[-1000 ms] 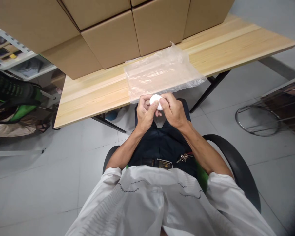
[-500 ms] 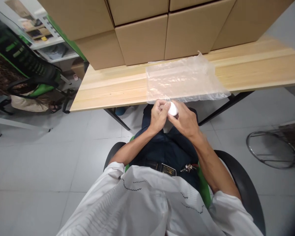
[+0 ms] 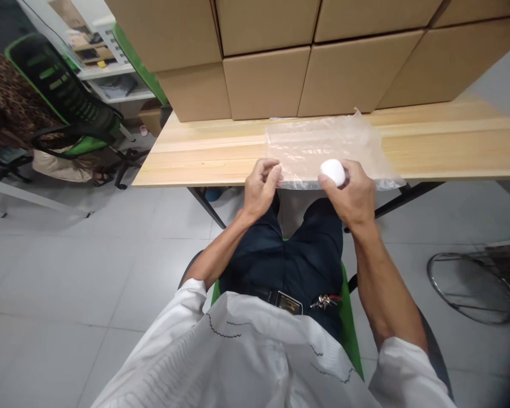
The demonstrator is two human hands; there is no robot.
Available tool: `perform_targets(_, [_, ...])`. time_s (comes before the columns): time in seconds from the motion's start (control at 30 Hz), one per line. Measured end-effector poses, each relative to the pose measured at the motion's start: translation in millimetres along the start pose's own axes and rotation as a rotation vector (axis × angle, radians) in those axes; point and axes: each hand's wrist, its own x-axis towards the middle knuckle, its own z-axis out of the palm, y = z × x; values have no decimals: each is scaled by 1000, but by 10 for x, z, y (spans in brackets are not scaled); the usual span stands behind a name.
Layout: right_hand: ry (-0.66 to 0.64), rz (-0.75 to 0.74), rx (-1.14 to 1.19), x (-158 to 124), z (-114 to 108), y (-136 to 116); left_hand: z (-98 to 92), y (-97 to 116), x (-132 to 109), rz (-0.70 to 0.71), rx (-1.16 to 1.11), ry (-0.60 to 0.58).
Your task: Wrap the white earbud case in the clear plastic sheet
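Observation:
My right hand (image 3: 357, 195) grips a smooth white rounded object (image 3: 333, 171) between thumb and fingers, above the front edge of the table; its exact kind I cannot make out. To the left and apart from it, my left hand (image 3: 259, 190) has curled fingers with the thumb brought up close to the fingertips. Whether anything small is pinched there does not show. Beneath and behind both hands, a clear plastic bag (image 3: 310, 147) lies flat on the wooden table (image 3: 208, 150), its near edge hanging slightly over the front.
Stacked cardboard boxes (image 3: 267, 82) stand along the back of the table. A black and green office chair (image 3: 63, 96) is at the left, with part of a seated person beside it. A round metal stool frame (image 3: 471, 286) stands on the floor at right.
My hands have moved apart. The right one has carried the white rounded object to the right, while the left has let go of it and shifted left. The view has tilted slightly.

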Motion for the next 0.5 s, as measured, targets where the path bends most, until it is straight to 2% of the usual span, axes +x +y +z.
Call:
perform_targets(0.07, [-57,-29,-13,243,97,-82,-219,-15,211,144,188,-31])
perform_targets(0.13, [-128,-52,-48,467,244,-216,-415,-68,382,233,389,-181])
perform_targets(0.27, [-308,-33,-182,754,534,-502,-659,-239,489,226,782,-582])
perform_targets(0.33, [-388,-16,-253,807,627,-577,-706,-303,451,201,931,-703])
perform_targets(0.4, [-435,-12,-311,821,684,-589,-717,-330,403,202,1007,-742])
perform_targets(0.5, [-464,-27,-379,818,722,-532,-699,-327,365,217,1027,-726])
